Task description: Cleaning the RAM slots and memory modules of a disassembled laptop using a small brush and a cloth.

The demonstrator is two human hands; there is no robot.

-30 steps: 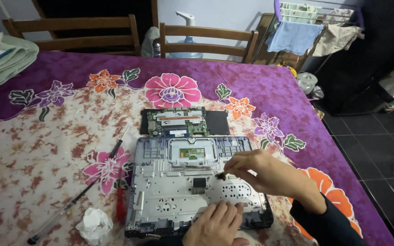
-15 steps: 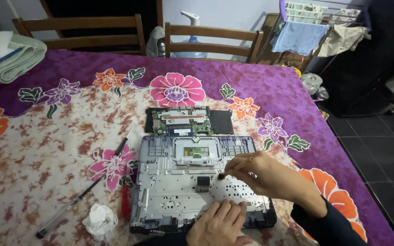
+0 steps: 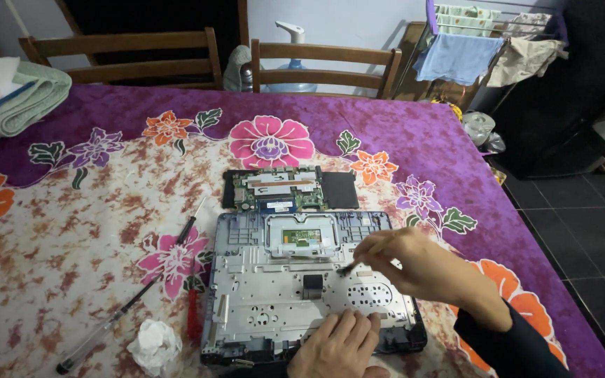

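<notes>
An opened laptop base (image 3: 274,294), a grey metal shell with its inner frame showing, lies near the table's front edge. My left hand (image 3: 341,343) rests flat on its near edge, fingers together. My right hand (image 3: 414,262) hovers over the shell's right half and pinches a thin dark tool (image 3: 348,267) whose tip touches the metal frame. A green circuit board (image 3: 278,190) with a black panel beside it lies just beyond the shell.
A long black screwdriver (image 3: 145,283), a red-handled tool (image 3: 192,315), a clear pen (image 3: 89,343) and a crumpled tissue (image 3: 154,344) lie left of the shell on the flowered purple tablecloth (image 3: 400,133). Folded towels (image 3: 8,98) sit far left. Two wooden chairs (image 3: 323,63) stand behind.
The view has shifted slightly, so the table sits lower and more to the right in frame. My right hand stays over the shell's right half with the tool; my left hand remains on the near edge.
</notes>
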